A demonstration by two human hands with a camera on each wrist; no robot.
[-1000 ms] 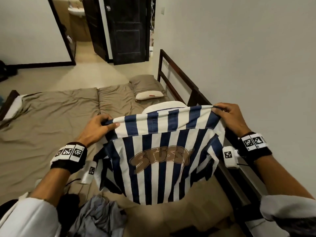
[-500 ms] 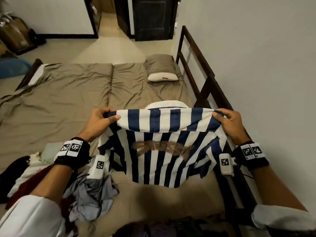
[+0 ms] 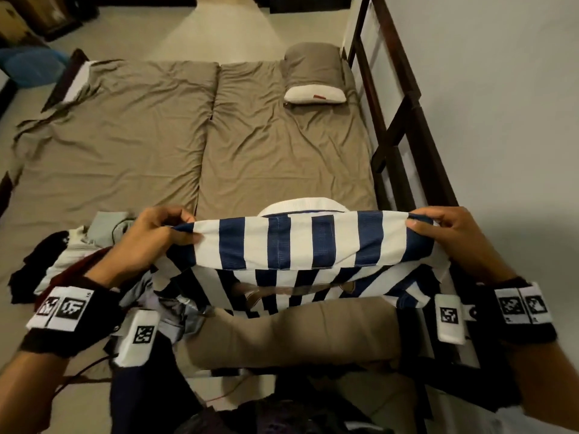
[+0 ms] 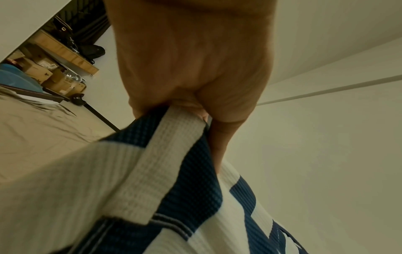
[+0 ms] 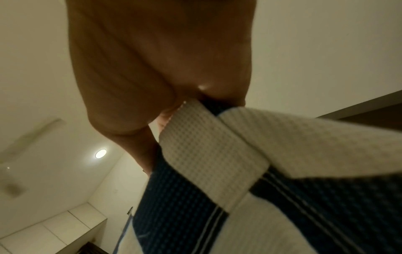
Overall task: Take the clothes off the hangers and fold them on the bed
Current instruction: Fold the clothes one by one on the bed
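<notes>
Left hand [image 3: 156, 236]: pinches the left shoulder of the striped shirt [image 3: 300, 242], thumb over curled fingers; the left wrist view shows the fabric bunched into that grip. Right hand [image 3: 445, 233]: pinches the opposite shoulder in the same way. The pair holds the garment taut and level, probably so that it can be lowered flat for folding.

Bed [image 3: 109, 136]: brown sheet, creased, running away beyond the shirt; this is the landmark for what follows. The broad stretch of sheet just past the shirt's collar offers open room to lay it down.

Bed frame [image 3: 404, 126]: dark wood rail along the right side of the bed, near the right hand; a limit to any sideways swing.

Striped shirt: navy and white, held over the near end of the bed, its top part draped toward the person over the hanging body, a brown printed emblem partly hidden beneath. No hanger is visible in it.

Clothes pile [image 3: 81, 261]: heaped on the near left of the bed, under the left forearm, crowding that side.

Pillow [image 3: 315, 97]: small, white, at the far right end of the bed, well apart from the shirt.
</notes>
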